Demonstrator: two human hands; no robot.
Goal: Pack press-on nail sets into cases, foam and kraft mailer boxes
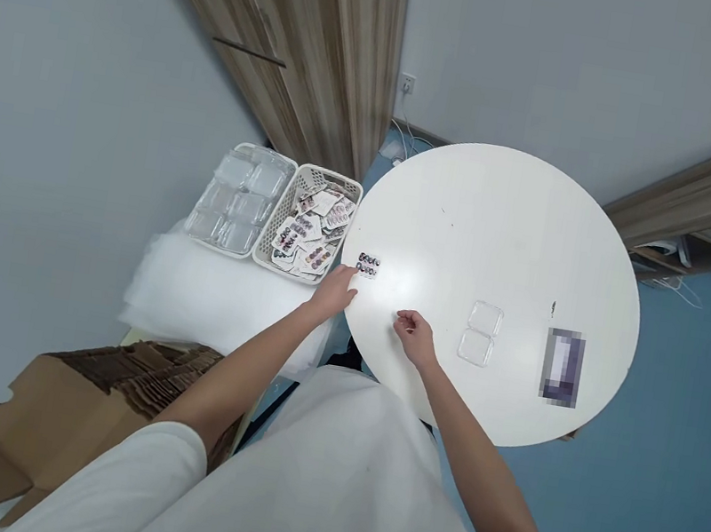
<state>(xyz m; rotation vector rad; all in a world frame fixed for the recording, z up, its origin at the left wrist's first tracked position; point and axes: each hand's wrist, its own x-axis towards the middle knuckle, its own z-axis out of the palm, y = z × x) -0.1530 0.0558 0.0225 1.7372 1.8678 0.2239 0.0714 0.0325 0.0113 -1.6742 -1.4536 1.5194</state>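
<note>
The left hand [332, 292] lay at the near-left rim of the round white table [536, 232], its fingertips pinching or pressing the near edge of a small white card of coloured press-on nails [367, 264]; whether the fingers had truly closed on the card could not be told at this size. The card lay flat on the table at about eleven o'clock from that hand, right by the rim, so a careless tug might have slid it off the edge. The right hand [416, 333] hovered loosely curled and held nothing, with a clear plastic two-cell clamshell case [480, 332] lying open at its three o'clock, near but apart. A sweep of that wrist could have knocked the light case away. At ten o'clock from the left hand, off the table, stood a white perforated plastic basket of similar nail cards [312, 221], and beside it a tray of clear empty cases [237, 198]. A blurred dark object [562, 366] lay further right.
</note>
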